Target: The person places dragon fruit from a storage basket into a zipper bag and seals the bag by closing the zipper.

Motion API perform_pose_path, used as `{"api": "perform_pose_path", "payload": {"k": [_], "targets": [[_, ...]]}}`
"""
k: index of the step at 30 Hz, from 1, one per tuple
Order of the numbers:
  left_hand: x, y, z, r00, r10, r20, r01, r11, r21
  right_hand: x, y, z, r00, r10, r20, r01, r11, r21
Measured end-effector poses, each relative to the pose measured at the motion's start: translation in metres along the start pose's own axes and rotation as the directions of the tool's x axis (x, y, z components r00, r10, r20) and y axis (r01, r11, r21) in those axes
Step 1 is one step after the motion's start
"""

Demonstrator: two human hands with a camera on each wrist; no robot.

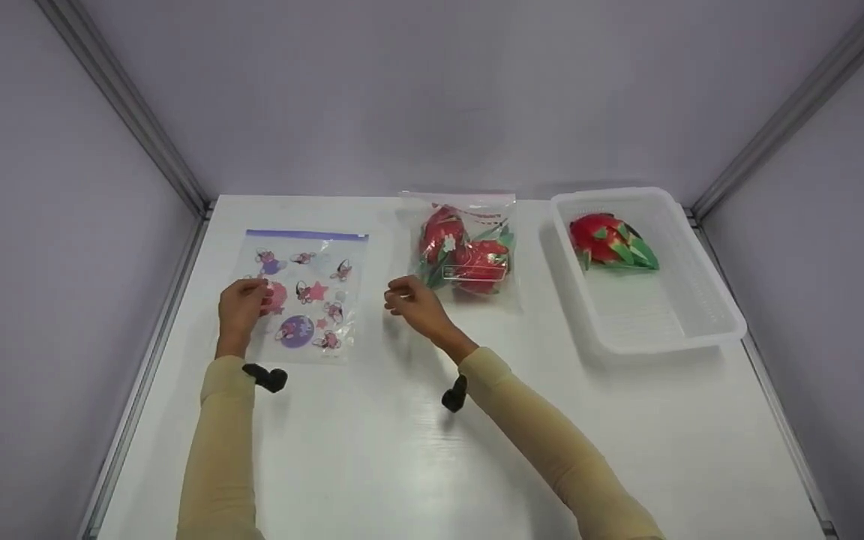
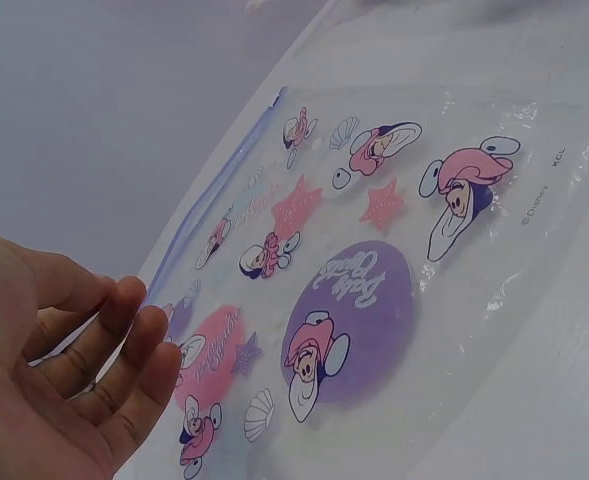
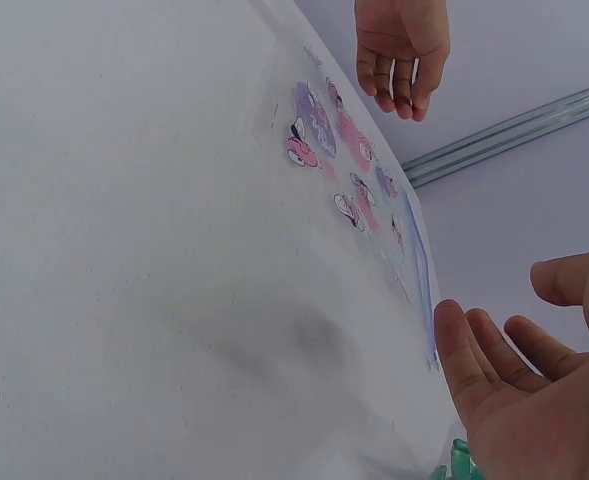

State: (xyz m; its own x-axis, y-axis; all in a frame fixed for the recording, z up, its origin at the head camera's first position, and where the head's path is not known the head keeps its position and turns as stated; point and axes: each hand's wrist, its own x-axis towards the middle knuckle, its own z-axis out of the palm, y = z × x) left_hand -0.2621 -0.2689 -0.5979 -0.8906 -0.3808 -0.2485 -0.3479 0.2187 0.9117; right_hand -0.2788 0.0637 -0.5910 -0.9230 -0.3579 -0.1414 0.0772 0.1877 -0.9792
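Observation:
A flat, clear zip bag [image 1: 304, 300] printed with pink and purple cartoon figures lies on the left of the table, its purple zip strip at the far edge. My left hand [image 1: 243, 304] hovers over the bag's left side, fingers loosely bent and holding nothing. In the left wrist view the same hand [image 2: 74, 370] overlaps the printed bag [image 2: 454, 300]. Between this bag and a filled one, my right hand [image 1: 418, 306] hangs above the table with relaxed fingers and nothing in them. That second zip bag [image 1: 477, 206] contains red dragon fruits [image 1: 481, 266] with green leaves.
A white plastic basket [image 1: 664, 345] stands at the right of the white table [image 1: 417, 465], with one red and green dragon fruit [image 1: 608, 238] at its far left. Grey walls [image 1: 432, 97] with metal corner rails enclose the table on the left, back and right.

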Motion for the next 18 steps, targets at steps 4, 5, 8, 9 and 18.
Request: {"api": "perform_pose_path", "payload": {"k": [4, 5, 8, 9, 18], "targets": [[0.001, -0.003, -0.006, 1.000, -0.028, -0.009, 0.028, 1.000, 0.012, 0.000, 0.000, 0.008, 1.000, 0.005, 0.016, -0.005, 1.000, -0.002], [0.001, -0.004, -0.007, 0.999, -0.035, -0.014, 0.035, 0.999, 0.014, 0.000, 0.000, 0.009, 1.000, 0.008, 0.020, -0.007, 1.000, -0.006], [0.001, -0.006, -0.011, 0.998, -0.049, -0.036, 0.050, 0.998, 0.025, -0.001, 0.000, 0.015, 0.999, 0.022, 0.028, -0.021, 0.999, -0.034], [0.001, -0.006, -0.012, 0.998, -0.051, -0.044, 0.053, 0.998, 0.030, -0.001, 0.001, 0.016, 0.999, 0.025, 0.028, -0.024, 0.999, -0.044], [-0.001, -0.015, -0.024, 0.994, -0.028, -0.110, 0.043, 0.990, 0.135, -0.004, 0.008, 0.027, 0.997, 0.069, 0.043, -0.064, 0.992, -0.107]]}}
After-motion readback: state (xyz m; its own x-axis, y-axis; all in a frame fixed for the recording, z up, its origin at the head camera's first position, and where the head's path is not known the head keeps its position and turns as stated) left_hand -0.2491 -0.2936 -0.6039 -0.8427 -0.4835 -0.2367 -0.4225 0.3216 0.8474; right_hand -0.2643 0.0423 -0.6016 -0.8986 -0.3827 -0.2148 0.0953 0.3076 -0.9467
